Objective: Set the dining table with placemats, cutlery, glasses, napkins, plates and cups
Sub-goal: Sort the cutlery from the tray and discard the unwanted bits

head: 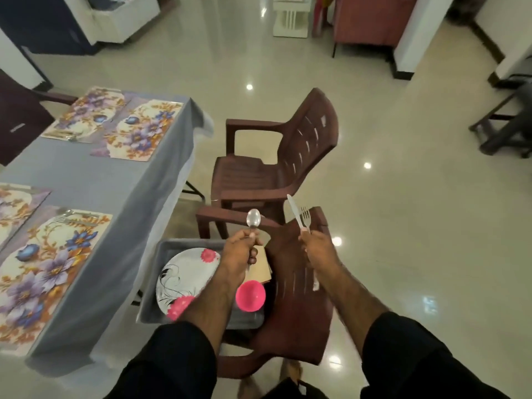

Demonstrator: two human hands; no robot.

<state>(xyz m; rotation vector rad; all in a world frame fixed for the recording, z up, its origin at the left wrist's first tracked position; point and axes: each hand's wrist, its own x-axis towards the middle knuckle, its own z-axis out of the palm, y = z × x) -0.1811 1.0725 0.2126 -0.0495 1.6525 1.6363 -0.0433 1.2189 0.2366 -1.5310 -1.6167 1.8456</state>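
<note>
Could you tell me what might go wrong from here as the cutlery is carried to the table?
The right hand pinches both knife and fork by their ends, so one could slip out. The grey tray with the plate and pink cup sits on a chair seat, so a bump could tip it.

Shiny metal spoon point(253, 218), glossy tiled floor point(403, 197)

Grey-clothed table point(123, 180) bears four floral placemats point(49, 263); brown chair point(290, 312) carries a grey tray point(172, 244).
</note>
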